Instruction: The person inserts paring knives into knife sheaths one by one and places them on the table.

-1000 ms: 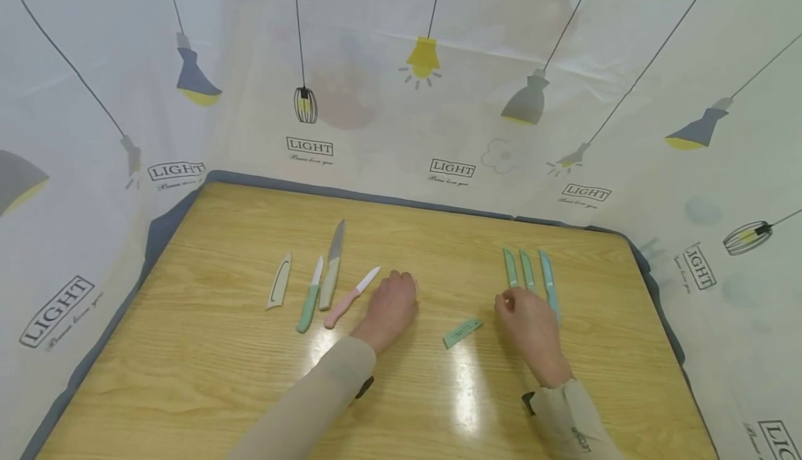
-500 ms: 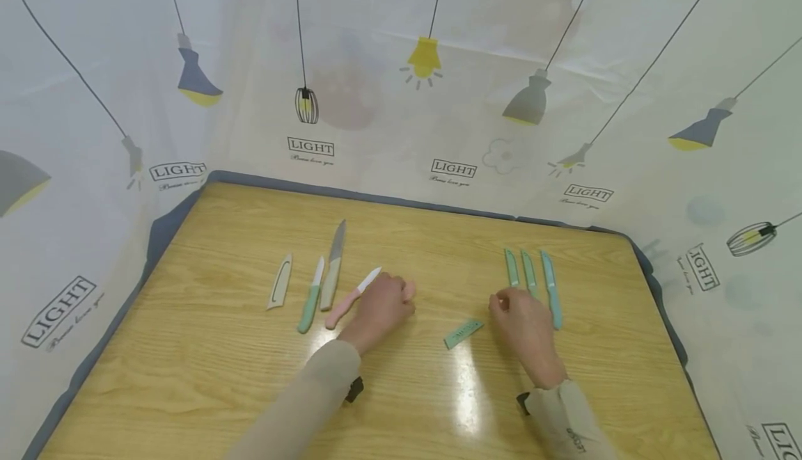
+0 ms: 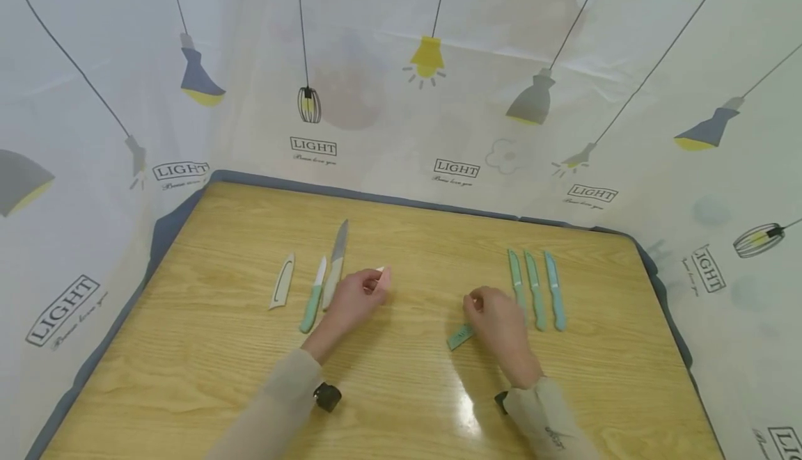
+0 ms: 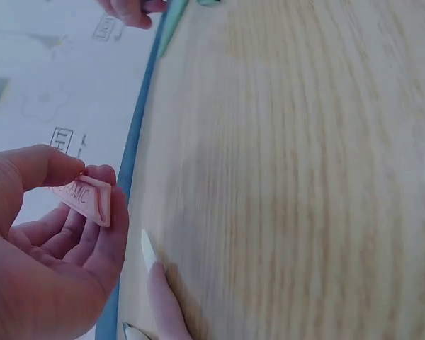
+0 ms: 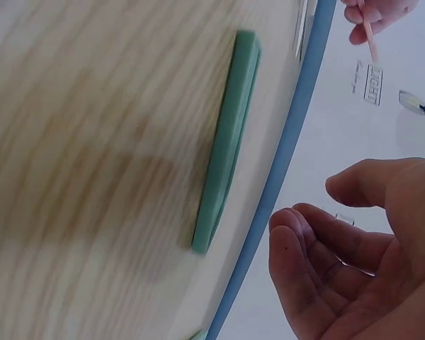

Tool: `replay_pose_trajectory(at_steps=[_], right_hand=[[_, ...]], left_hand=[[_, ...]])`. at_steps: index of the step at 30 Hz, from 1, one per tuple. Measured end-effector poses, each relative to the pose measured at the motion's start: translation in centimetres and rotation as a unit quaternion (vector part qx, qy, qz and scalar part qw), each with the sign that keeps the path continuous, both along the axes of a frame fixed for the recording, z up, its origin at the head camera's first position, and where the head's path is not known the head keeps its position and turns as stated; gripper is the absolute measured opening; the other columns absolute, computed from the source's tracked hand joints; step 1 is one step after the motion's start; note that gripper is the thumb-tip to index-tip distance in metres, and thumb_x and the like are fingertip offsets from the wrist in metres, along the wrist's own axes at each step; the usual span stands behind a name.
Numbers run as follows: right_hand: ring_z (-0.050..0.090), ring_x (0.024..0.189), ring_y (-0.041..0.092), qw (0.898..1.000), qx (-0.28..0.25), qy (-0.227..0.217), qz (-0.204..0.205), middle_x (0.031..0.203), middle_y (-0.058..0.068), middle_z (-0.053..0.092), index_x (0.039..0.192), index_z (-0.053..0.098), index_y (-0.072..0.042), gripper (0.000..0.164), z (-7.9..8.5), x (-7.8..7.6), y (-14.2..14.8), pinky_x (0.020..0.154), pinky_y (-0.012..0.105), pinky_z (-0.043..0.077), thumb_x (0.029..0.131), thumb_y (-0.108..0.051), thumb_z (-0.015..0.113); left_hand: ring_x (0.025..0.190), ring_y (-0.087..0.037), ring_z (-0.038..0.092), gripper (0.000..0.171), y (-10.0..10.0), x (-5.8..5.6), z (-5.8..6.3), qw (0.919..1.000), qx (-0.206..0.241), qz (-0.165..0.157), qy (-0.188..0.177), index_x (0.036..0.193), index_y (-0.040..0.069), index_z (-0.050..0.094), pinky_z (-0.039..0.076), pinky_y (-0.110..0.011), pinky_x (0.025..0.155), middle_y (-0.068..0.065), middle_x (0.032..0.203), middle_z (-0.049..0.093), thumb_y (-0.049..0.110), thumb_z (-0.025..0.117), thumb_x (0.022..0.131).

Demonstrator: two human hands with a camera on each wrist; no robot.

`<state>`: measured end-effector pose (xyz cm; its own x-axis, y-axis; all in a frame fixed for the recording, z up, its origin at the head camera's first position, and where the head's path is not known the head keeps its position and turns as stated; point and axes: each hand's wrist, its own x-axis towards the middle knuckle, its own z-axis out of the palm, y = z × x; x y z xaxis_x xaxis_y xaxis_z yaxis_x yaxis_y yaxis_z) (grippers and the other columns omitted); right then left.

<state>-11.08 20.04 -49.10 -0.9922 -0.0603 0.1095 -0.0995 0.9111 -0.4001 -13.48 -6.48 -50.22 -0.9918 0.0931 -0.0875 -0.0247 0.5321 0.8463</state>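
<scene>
My left hand [image 3: 351, 303] pinches a pink knife sheath [image 4: 93, 202] between thumb and fingers, above the table. Under that hand lies a pink-handled knife [image 4: 166, 301] with a white blade, mostly hidden in the head view. My right hand [image 3: 499, 324] hovers with loosely curled fingers, thumb apart from them and nothing held, as the right wrist view shows. Just below it, a green knife sheath [image 5: 225, 149] lies on the table, partly covered by the hand in the head view.
Left of my left hand lie a beige sheath [image 3: 282, 282], a green-handled knife [image 3: 311, 307] and a beige-handled knife [image 3: 339, 244] with a steel blade. Two green sheathed knives [image 3: 535, 293] and a blue one [image 3: 555, 293] stand in a row at right.
My left hand has lifted the pink sheath and moved left, over the pink-handled knife. My right hand has shifted left from the row of sheathed knives to above the green sheath.
</scene>
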Motion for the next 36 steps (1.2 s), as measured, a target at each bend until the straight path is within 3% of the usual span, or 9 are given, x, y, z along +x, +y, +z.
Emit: replay_pose_trajectory(at_steps=[5, 9, 13, 16, 23, 30, 36], right_hand=[[0.061, 0.069, 0.015, 1.000, -0.011, -0.016, 0.016, 0.082, 0.003, 0.068, 0.094, 0.073, -0.003, 0.029, 0.1, 0.1, -2.3, 0.060, 0.031, 0.055, 0.093, -0.027, 0.056], [0.060, 0.069, 0.013, 0.999, -0.021, -0.032, 0.029, 0.083, 0.003, 0.067, 0.095, 0.073, -0.004, 0.029, 0.1, 0.0, -4.2, 0.062, 0.031, 0.054, 0.093, -0.027, 0.055], [0.060, 0.069, 0.012, 0.999, -0.007, -0.026, 0.044, 0.082, 0.002, 0.066, 0.094, 0.072, -0.005, 0.027, -0.2, -0.2, -6.0, 0.061, 0.030, 0.054, 0.092, -0.027, 0.056], [0.058, 0.067, 0.011, 0.998, 0.000, -0.014, 0.058, 0.081, 0.002, 0.066, 0.094, 0.072, -0.006, 0.027, -0.5, -0.3, -7.3, 0.060, 0.029, 0.053, 0.092, -0.028, 0.056], [0.053, 0.059, 0.008, 0.994, 0.010, 0.013, 0.105, 0.079, 0.004, 0.067, 0.092, 0.074, -0.003, 0.027, -1.0, -0.6, -10.5, 0.053, 0.025, 0.051, 0.092, -0.025, 0.057], [0.057, 0.060, 0.009, 0.989, 0.040, 0.024, 0.140, 0.081, 0.005, 0.068, 0.089, 0.073, -0.005, 0.027, -1.5, -0.8, -13.7, 0.051, 0.022, 0.051, 0.093, -0.027, 0.059], [0.042, 0.048, 0.009, 0.986, 0.054, 0.042, 0.150, 0.060, -0.002, 0.049, 0.069, 0.061, -0.009, 0.032, -2.3, -1.2, -15.5, 0.039, 0.022, 0.036, 0.094, -0.030, 0.060]], left_hand=[[0.075, -0.014, 0.067, 0.032, -1.3, 0.3, 0.0, 0.9946, 0.096, 0.034, -0.024, 0.115, 0.002, 0.067, 0.055, -0.027, 0.062, -0.003, 0.088, 0.070, 0.016, 0.068, 0.085], [0.078, -0.022, 0.069, 0.029, -2.9, 0.5, 0.2, 0.9808, 0.179, 0.064, -0.042, 0.112, -0.004, 0.064, 0.055, -0.024, 0.060, -0.012, 0.091, 0.069, 0.006, 0.065, 0.085], [0.089, -0.029, 0.066, 0.032, -4.8, 0.8, 0.5, 0.9688, 0.225, 0.083, -0.061, 0.117, -0.006, 0.060, 0.056, -0.028, 0.068, -0.018, 0.101, 0.065, 0.005, 0.063, 0.087], [0.093, -0.028, 0.065, 0.035, -6.0, 1.0, 0.7, 0.9654, 0.235, 0.095, -0.062, 0.120, -0.006, 0.058, 0.056, -0.031, 0.075, -0.020, 0.107, 0.064, 0.010, 0.065, 0.090], [0.090, -0.019, 0.067, 0.039, -7.8, 1.2, 0.7, 0.9604, 0.225, 0.146, -0.075, 0.122, -0.005, 0.057, 0.056, -0.024, 0.073, -0.019, 0.112, 0.062, 0.015, 0.067, 0.090], [0.087, -0.016, 0.068, 0.038, -8.6, 1.5, 0.8, 0.9518, 0.252, 0.161, -0.070, 0.125, -0.009, 0.053, 0.056, -0.024, 0.076, -0.021, 0.111, 0.061, 0.006, 0.061, 0.091], [0.087, -0.015, 0.067, 0.038, -8.8, 1.7, 1.0, 0.9493, 0.258, 0.166, -0.068, 0.124, -0.010, 0.053, 0.056, -0.024, 0.076, -0.020, 0.110, 0.062, 0.006, 0.061, 0.090]])
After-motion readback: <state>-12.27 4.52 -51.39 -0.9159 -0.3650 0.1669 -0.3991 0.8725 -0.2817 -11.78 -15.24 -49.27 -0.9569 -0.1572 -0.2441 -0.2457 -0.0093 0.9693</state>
